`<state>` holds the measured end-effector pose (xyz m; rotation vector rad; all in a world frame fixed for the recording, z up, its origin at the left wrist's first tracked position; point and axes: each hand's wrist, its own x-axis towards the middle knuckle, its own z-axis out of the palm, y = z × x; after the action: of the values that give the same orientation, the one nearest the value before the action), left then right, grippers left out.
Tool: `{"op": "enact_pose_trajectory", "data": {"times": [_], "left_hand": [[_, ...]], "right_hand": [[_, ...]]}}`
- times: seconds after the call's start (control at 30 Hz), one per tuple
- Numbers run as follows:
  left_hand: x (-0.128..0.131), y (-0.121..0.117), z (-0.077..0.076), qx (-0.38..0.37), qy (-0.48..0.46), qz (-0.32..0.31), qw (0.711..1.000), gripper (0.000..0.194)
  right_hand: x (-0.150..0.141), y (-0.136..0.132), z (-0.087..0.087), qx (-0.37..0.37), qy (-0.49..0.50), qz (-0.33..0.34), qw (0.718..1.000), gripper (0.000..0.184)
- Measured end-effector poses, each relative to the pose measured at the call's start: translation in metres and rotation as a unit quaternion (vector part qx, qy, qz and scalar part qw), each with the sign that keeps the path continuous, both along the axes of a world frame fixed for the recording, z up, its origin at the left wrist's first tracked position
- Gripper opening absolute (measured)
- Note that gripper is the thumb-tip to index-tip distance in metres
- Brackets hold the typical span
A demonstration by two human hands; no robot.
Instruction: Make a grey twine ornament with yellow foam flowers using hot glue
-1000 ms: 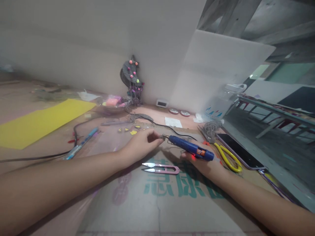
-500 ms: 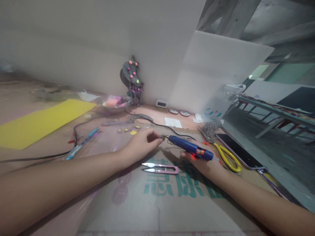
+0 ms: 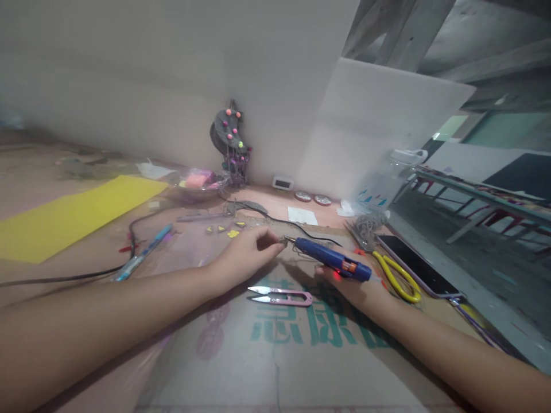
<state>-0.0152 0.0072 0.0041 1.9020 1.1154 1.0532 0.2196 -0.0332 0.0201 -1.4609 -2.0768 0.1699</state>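
My right hand point(image 3: 344, 281) is wrapped round a blue hot glue gun point(image 3: 331, 257), whose red light glows and whose nozzle points left. At the nozzle tip, my left hand point(image 3: 252, 252) pinches a small dark piece point(image 3: 283, 241) between thumb and fingertips; its kind is too small to make out. Below the hands, a pair of pink thread snips point(image 3: 286, 297) lies on the printed cardboard point(image 3: 215, 373). Just beyond my left hand are a yellow flower-shaped piece point(image 3: 233, 233) and several small yellow-and-grey bits point(image 3: 221, 228).
Yellow-handled scissors point(image 3: 398, 278), a phone point(image 3: 415, 265) and grey yarn point(image 3: 369, 225) lie at right. A blue pen point(image 3: 144, 252), black cable point(image 3: 132, 235) and yellow sheet point(image 3: 81, 215) are at left. Behind stand a bowl point(image 3: 201, 192), a crescent ornament point(image 3: 228, 135) and a small clock point(image 3: 282, 183).
Hardly anything differs. Both hands, the glue gun and the small piece keep nearly the same positions, with only a slight shift of the camera's view.
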Motion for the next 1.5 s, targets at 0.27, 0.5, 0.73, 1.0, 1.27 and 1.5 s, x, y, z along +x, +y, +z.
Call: {"op": "enact_pose_trajectory", "data": {"times": [0.27, 0.5, 0.73, 1.0, 1.27, 1.5], "left_hand": [[0.000, 0.000, 0.002, -0.005, 0.007, 0.009, 1.000, 0.018], [0.000, 0.000, 0.004, -0.010, -0.001, 0.013, 1.000, 0.017], [-0.002, 0.009, 0.001, -0.059, -0.063, 0.049, 0.995, 0.021], [0.000, 0.006, -0.001, -0.044, -0.042, 0.011, 0.998, 0.018], [0.001, 0.004, -0.006, -0.018, -0.014, -0.012, 1.000, 0.016], [0.002, 0.002, -0.003, -0.013, 0.009, -0.012, 1.000, 0.014]], "right_hand": [[0.002, 0.001, -0.002, -0.020, -0.001, 0.011, 1.000, 0.018], [0.000, -0.001, 0.000, -0.021, 0.011, 0.037, 0.999, 0.021], [-0.001, 0.000, -0.001, -0.035, 0.047, 0.042, 0.997, 0.021], [0.004, -0.003, 0.008, -0.013, 0.150, 0.002, 0.989, 0.028], [0.023, 0.018, 0.017, 0.017, 0.241, -0.059, 0.969, 0.034], [0.039, 0.064, 0.028, 0.018, 0.192, -0.042, 0.980, 0.034]]}}
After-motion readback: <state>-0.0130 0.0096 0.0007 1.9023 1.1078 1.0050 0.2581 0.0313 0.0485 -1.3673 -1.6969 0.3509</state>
